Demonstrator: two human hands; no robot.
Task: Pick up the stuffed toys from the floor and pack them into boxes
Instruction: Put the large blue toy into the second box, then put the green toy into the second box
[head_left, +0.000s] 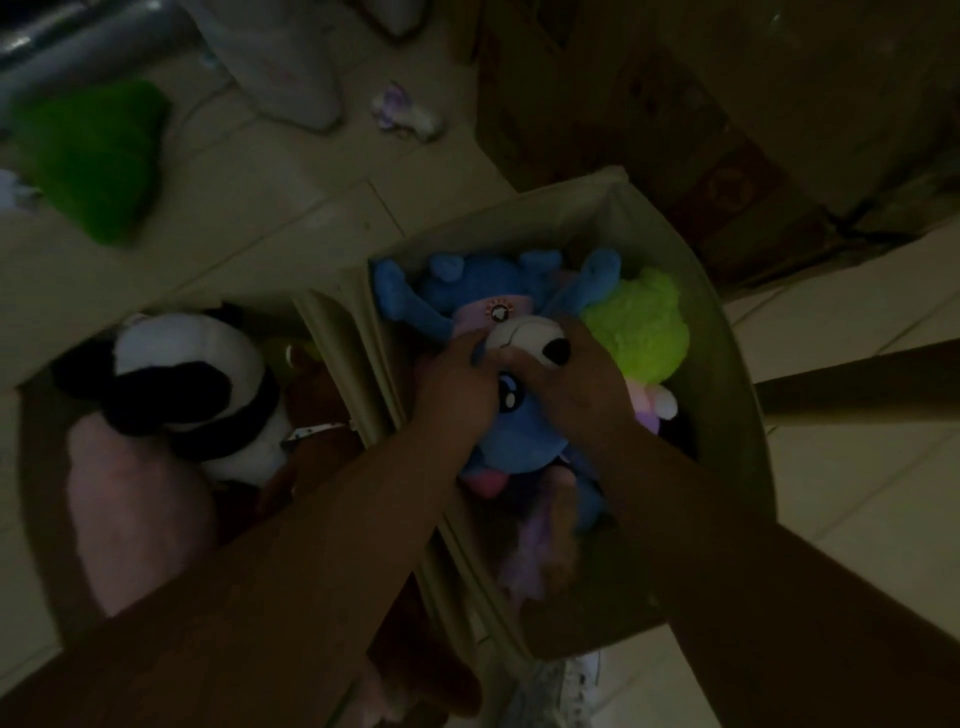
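Observation:
Two open cardboard boxes stand side by side on the tiled floor. The right box (727, 364) holds a large blue plush (467, 286), a lime-green fuzzy toy (644, 327) and a blue stuffed toy with a white snout and black nose (524, 415). My left hand (452, 384) and my right hand (576, 379) both grip this blue toy at its head, inside the box. The left box (31, 452) contains a black-and-white plush (187, 395), a pink plush (135, 514) and a brown one (317, 400).
A green fuzzy toy (93, 156) lies on the floor at the upper left. A small white-and-purple toy (405, 111) lies on the tiles further back. Stacked cardboard boxes (675, 130) rise at the upper right. A shoe (561, 686) shows below the right box.

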